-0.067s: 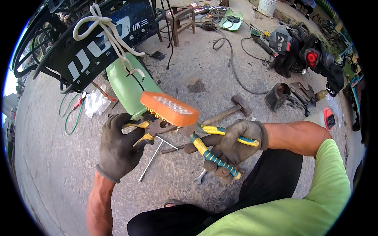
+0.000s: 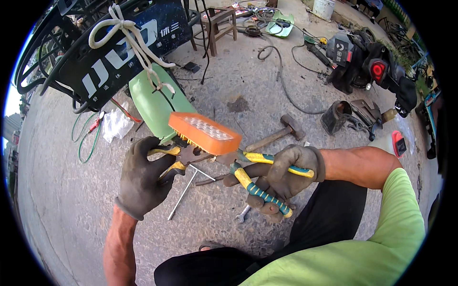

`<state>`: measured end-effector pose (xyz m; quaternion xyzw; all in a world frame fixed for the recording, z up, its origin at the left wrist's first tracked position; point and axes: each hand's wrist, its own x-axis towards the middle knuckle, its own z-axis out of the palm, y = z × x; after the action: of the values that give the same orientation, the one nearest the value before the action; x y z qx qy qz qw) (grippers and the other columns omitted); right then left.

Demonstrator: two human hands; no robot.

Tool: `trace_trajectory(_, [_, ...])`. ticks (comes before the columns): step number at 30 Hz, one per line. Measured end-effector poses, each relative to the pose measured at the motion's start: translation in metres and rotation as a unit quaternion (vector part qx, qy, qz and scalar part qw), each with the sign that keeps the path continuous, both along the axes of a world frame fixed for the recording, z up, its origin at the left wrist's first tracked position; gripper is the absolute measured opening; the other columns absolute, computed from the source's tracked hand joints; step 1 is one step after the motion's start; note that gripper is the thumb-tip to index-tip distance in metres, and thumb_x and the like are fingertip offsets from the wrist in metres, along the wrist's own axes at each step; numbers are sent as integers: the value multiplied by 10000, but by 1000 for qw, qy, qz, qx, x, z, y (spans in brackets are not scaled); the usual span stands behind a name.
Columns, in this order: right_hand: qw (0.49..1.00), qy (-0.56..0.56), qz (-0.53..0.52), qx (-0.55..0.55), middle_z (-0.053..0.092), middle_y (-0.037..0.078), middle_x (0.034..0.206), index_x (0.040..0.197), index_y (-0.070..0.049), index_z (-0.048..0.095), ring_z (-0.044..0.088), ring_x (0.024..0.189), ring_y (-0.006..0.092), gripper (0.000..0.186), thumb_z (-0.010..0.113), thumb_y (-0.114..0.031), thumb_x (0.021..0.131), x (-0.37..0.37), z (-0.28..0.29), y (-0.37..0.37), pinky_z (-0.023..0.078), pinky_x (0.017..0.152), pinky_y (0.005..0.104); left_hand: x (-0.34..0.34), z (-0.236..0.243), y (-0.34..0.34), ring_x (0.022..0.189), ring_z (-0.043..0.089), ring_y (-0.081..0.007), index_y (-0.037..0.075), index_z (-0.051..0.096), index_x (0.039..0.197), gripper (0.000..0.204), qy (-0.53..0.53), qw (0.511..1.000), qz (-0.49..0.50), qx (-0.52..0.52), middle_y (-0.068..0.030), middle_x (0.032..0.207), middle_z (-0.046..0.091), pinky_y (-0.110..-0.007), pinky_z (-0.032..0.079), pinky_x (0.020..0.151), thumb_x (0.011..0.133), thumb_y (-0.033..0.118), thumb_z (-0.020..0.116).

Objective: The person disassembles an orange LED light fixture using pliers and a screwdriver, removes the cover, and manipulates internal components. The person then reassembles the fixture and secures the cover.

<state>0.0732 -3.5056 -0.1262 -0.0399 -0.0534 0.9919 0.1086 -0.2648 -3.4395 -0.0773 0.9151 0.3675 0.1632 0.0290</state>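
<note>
My left hand (image 2: 144,177), in a dark work glove, is closed around the spread yellow-and-black handles of a pair of pliers (image 2: 177,167). In my gloved right hand (image 2: 293,171) is a second pair of pliers (image 2: 262,193) with yellow-and-green handles, also spread apart. Both tools' jaws meet just under an orange lamp-like reflector (image 2: 205,132) with a clear dotted face, which hides what they grip. Behind the reflector hangs a light green fender (image 2: 153,102).
On the concrete lie a hammer (image 2: 274,136), a T-handle wrench (image 2: 186,193) and a spanner (image 2: 242,215). A dark cargo rack panel (image 2: 129,52) with white rope stands at the upper left. A vehicle part with a red tail light (image 2: 378,71) sits at the right.
The orange reflector has shifted very slightly to the left and tilted a little. Both hands keep their grip almost in place.
</note>
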Motion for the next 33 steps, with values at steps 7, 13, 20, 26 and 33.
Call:
trace_trajectory(7, [1000, -28, 5, 2, 555, 187, 1195, 1644, -173, 186, 599, 968, 279, 845, 620, -215, 921, -1, 10, -2, 452, 876, 533, 1, 4, 8, 1145, 587, -351, 110, 784, 1003, 330, 42, 998, -55, 0, -175, 1217, 632, -481, 485, 935, 675, 141, 806])
trace_trajectory(13, [1000, 3, 3, -7, 641, 157, 1191, 1617, -186, 270, 618, 1011, 271, 724, 597, -170, 971, 1, 5, -3, 498, 922, 486, -1, -4, 11, 1084, 591, -365, 99, 775, 994, 328, 8, 998, -60, -27, -187, 1158, 615, -472, 499, 895, 666, 96, 776])
trace_trajectory(20, [997, -66, -32, 28, 619, 146, 1174, 1637, -197, 211, 631, 982, 250, 772, 600, -154, 972, -5, 12, -13, 502, 916, 486, 9, -28, -17, 981, 585, -424, 20, 714, 920, 242, 2, 997, 3, -81, -279, 1087, 574, -500, 512, 852, 699, 114, 740])
trace_trajectory(26, [972, -179, -143, 54, 623, 164, 1238, 1633, -185, 214, 644, 1031, 303, 709, 538, -158, 1003, -22, 13, -6, 507, 952, 525, 62, -40, -44, 1024, 588, -450, 49, 648, 1134, 360, -59, 969, 137, -198, -252, 1128, 535, -510, 546, 857, 790, 131, 717])
trace_trajectory(33, [987, -136, -73, 46, 627, 160, 1183, 1583, -161, 297, 652, 1030, 295, 645, 550, -168, 990, -4, 14, 4, 527, 951, 531, 40, -42, -22, 1266, 496, -433, 60, 641, 1260, 495, 30, 994, 102, -7, -257, 1397, 492, -527, 420, 1057, 769, 86, 704])
